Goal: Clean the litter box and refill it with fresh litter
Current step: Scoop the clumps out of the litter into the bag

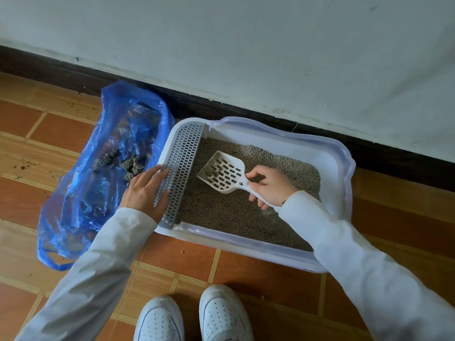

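White scoop (222, 174), gripped in the right hand (270, 187), carries clumps — tilted, they spill short of the bag (103, 168); left hand (145, 190) lies flat on the box (339, 168) edge.

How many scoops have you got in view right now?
1. The white slotted scoop is held by the right hand over the litter in the litter box, a few clumps on it. Nothing suggests another.
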Available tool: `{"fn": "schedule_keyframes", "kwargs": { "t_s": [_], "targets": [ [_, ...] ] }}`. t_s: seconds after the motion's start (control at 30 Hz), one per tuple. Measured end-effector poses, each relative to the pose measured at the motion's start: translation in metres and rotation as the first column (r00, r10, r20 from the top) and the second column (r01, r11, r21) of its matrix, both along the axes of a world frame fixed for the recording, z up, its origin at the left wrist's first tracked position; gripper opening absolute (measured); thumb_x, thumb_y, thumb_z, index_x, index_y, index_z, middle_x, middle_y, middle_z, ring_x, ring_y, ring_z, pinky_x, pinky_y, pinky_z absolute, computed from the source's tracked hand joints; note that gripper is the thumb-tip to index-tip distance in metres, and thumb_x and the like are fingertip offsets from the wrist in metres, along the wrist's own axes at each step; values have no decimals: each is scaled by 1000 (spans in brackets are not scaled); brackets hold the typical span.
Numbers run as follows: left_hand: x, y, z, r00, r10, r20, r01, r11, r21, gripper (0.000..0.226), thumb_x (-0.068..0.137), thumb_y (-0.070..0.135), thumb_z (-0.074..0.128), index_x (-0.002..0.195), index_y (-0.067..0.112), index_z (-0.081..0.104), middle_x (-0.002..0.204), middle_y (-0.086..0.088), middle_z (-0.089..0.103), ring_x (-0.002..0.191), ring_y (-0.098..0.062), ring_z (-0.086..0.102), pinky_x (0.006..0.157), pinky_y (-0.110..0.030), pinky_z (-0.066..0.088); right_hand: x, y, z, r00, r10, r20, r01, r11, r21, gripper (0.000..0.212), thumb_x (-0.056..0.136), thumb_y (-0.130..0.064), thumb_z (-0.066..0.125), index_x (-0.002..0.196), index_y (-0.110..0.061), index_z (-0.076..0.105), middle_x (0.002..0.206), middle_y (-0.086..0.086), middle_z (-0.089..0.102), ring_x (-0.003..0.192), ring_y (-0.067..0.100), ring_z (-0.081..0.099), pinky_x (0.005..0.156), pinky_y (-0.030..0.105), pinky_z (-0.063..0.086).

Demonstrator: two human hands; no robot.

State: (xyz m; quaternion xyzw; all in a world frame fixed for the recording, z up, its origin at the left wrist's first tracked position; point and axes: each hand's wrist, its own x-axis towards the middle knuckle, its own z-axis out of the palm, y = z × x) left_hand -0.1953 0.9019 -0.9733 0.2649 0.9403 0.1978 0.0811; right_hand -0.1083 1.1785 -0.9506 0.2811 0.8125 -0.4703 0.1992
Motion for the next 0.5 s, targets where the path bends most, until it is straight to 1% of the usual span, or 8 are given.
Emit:
{"fn": "schedule_keyframes", "kwargs": {
  "t_s": [0.07,0.17,0.27,0.33,0.43,0.5],
  "targets": [
    [0,1,0,1000,4,5,-4,1000,-1,58,82,39,34,127,11,56,129,-17,56,110,-44,53,85,-58,48,10,7,8,1000,-18,-12,19,1000,7,17,93,-20,55,108,-27,56,73,6,71,51,19,59,50,31,55],
    [0,2,1,1000,7,4,-7,1000,-3,59,82,40,33,127,10,56,129,-18,56,111,-44,53,86,-59,47,22,13,20,998,-26,-58,26,1000,10,19,93,-17,55,111,-24,56,70,2,70,52,18,60,48,28,52],
    [0,1,0,1000,5,11,-5,1000,-8,60,82,40,32,127,9,56,128,-18,56,112,-44,53,86,-60,47,32,12,30,990,-69,-121,67,998,-13,18,93,-15,55,110,-23,57,70,3,70,51,17,59,48,27,50],
    [0,1,-1,1000,-3,15,4,1000,-11,59,82,40,32,126,10,57,128,-18,57,112,-43,53,86,-60,47,36,11,35,986,-79,-147,83,996,17,17,93,-15,55,108,-24,58,70,3,70,50,16,58,47,27,50],
    [-1,1,-1,1000,-11,11,11,1000,-4,57,83,40,34,125,11,58,126,-17,58,111,-42,55,86,-59,48,37,11,39,980,-132,-145,129,991,-31,18,94,-13,54,109,-20,59,71,7,70,49,18,56,47,27,48],
    [-1,1,0,1000,-10,3,10,1000,-3,57,82,40,33,124,11,58,125,-18,58,110,-42,55,85,-59,48,35,10,42,980,-136,-143,135,991,-17,17,94,-14,55,109,-21,59,72,7,70,49,17,56,46,25,47]
  ]
}}
